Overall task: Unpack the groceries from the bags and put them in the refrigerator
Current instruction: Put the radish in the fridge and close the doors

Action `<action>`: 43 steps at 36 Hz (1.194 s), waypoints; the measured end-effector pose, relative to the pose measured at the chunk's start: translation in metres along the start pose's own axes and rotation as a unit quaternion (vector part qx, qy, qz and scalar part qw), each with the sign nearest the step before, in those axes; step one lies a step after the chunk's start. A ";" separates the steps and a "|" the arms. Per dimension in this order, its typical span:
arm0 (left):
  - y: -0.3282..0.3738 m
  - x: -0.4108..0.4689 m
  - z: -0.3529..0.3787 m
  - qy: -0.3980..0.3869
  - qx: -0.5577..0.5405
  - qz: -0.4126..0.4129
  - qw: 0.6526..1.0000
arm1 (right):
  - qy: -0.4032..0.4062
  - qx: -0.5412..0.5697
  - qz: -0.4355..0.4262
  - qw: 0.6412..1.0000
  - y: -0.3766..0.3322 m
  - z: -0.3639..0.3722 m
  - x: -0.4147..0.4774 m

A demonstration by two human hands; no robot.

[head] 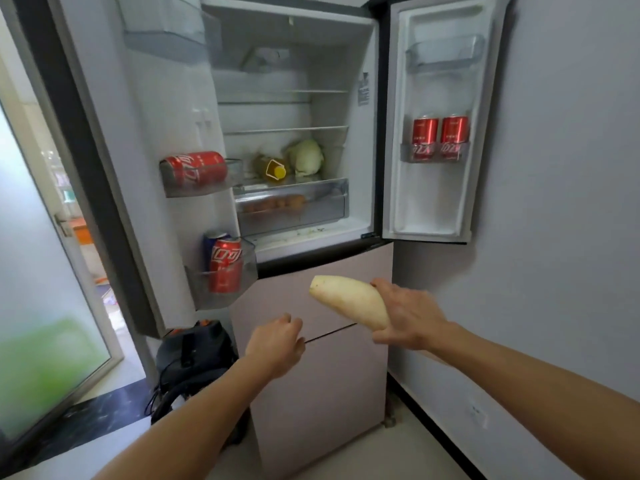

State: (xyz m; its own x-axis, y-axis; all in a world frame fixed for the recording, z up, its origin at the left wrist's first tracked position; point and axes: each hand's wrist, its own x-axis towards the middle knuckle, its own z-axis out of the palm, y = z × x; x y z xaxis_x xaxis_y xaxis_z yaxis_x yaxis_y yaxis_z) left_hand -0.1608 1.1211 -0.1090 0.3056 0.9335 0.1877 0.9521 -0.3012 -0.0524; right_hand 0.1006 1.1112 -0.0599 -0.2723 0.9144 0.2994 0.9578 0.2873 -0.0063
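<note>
One white radish (349,301), gripped at one end by the right hand (412,317). Free end angled up toward the open refrigerator (294,74), below the cabbage (306,157) shelf; probably headed there. Left hand (277,344) curled near the lower drawer (329,382) seam; whether it holds anything, cannot tell.

radish (349,299) tail hidden in right hand (412,320), drawer (322,216) contents blurred, blue can (209,244) half behind red can (225,268)

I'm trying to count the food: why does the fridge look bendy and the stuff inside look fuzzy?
Head view: the wide lens bows the left fridge door; the cabbage and yellow-capped bottle inside look hazy; the white radish in the right hand is sharper.
</note>
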 end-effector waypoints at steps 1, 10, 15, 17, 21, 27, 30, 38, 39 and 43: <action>-0.006 0.019 0.001 0.005 -0.001 -0.002 1.000 | 0.008 -0.007 -0.006 1.000 0.005 0.000 0.019; -0.046 0.187 -0.028 0.067 0.016 0.001 0.998 | 0.104 -0.033 -0.042 0.993 0.047 -0.041 0.191; -0.066 0.264 -0.038 0.095 0.011 -0.005 0.995 | 0.152 -0.026 -0.061 0.986 0.062 -0.077 0.273; -0.073 0.292 -0.040 0.104 0.011 -0.016 0.994 | 0.165 -0.037 -0.072 0.983 0.067 -0.091 0.308; -0.087 0.343 -0.052 0.158 0.003 -0.045 0.986 | 0.192 -0.062 -0.110 0.973 0.076 -0.111 0.380; -0.121 0.419 -0.090 0.260 0.012 -0.116 0.959 | 0.207 -0.063 -0.139 0.966 0.090 -0.133 0.485; -0.142 0.450 -0.112 0.292 0.026 -0.162 0.942 | 0.197 -0.052 -0.130 0.970 0.095 -0.145 0.538; -0.189 0.504 -0.152 0.329 0.107 -0.213 0.914 | 0.117 0.030 -0.098 0.988 0.095 -0.150 0.653; -0.194 0.510 -0.155 0.331 0.116 -0.211 0.912 | 0.113 0.034 -0.097 0.988 0.094 -0.149 0.666; -0.216 0.541 -0.169 0.338 0.146 -0.211 0.906 | 0.110 0.022 -0.104 0.988 0.086 -0.139 0.712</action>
State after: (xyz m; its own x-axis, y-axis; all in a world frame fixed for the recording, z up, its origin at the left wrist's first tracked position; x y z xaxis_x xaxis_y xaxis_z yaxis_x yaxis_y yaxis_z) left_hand -0.2024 1.6587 0.1695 -0.0660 0.5918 0.8034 0.9746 0.2109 -0.0753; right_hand 0.0020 1.7477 0.2860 -0.4316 0.7512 0.4994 0.8772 0.4787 0.0380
